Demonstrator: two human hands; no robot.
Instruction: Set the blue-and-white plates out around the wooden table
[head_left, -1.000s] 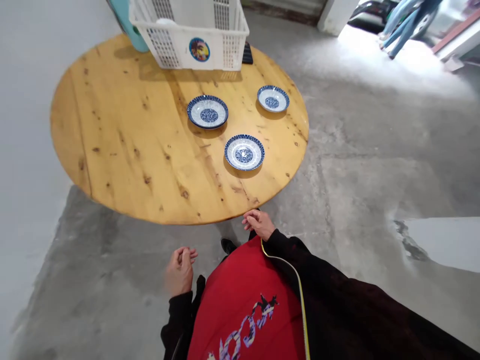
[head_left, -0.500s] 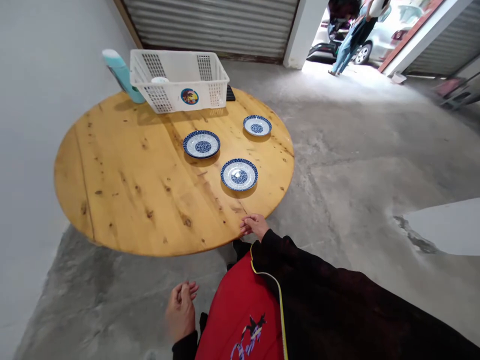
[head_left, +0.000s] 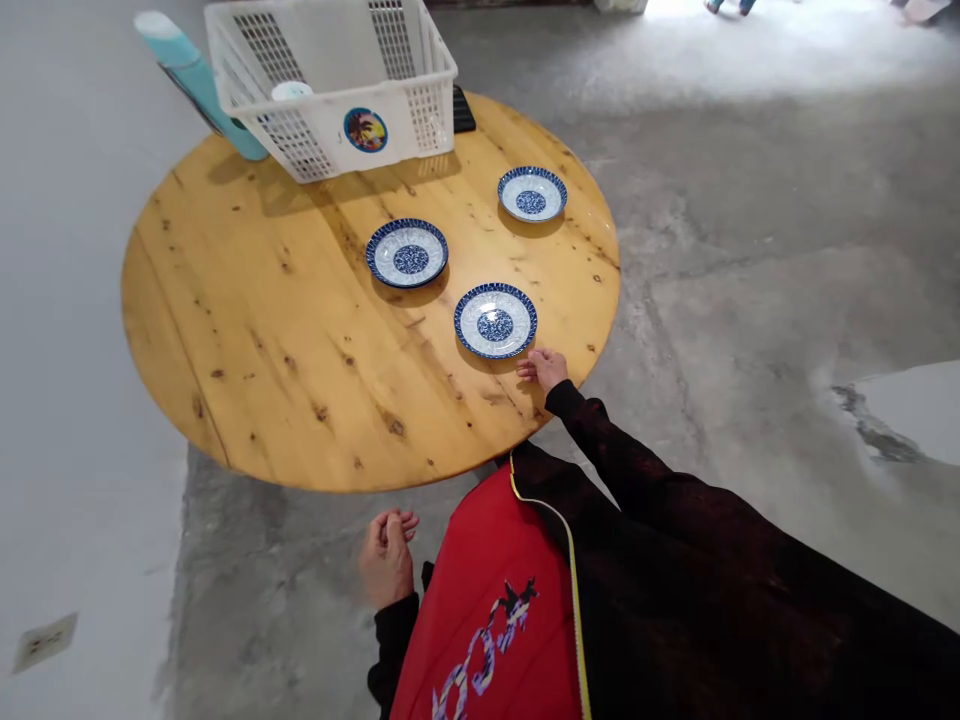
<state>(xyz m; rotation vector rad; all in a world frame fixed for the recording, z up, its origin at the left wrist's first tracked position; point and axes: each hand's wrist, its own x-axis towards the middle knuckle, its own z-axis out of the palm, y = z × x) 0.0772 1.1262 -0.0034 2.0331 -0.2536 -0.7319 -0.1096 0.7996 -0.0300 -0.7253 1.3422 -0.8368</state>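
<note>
Three blue-and-white plates lie on a round wooden table [head_left: 262, 330]: the nearest plate [head_left: 495, 321], a middle plate [head_left: 407, 253] and a far plate [head_left: 532, 194]. My right hand [head_left: 543, 368] reaches over the table, its fingers loosely curled just right of the nearest plate's rim, holding nothing. My left hand [head_left: 387, 557] hangs below the table's near edge with its fingers curled, empty.
A white slatted basket [head_left: 330, 85] with a round sticker stands at the table's far side. A teal bottle [head_left: 196, 80] leans behind it, and a dark flat object [head_left: 463, 108] lies to its right. Grey concrete floor surrounds the table.
My right hand has moved from the table's near edge onto the table, up beside the nearest plate. The view has tilted down and closer. My left hand has stayed low.
</note>
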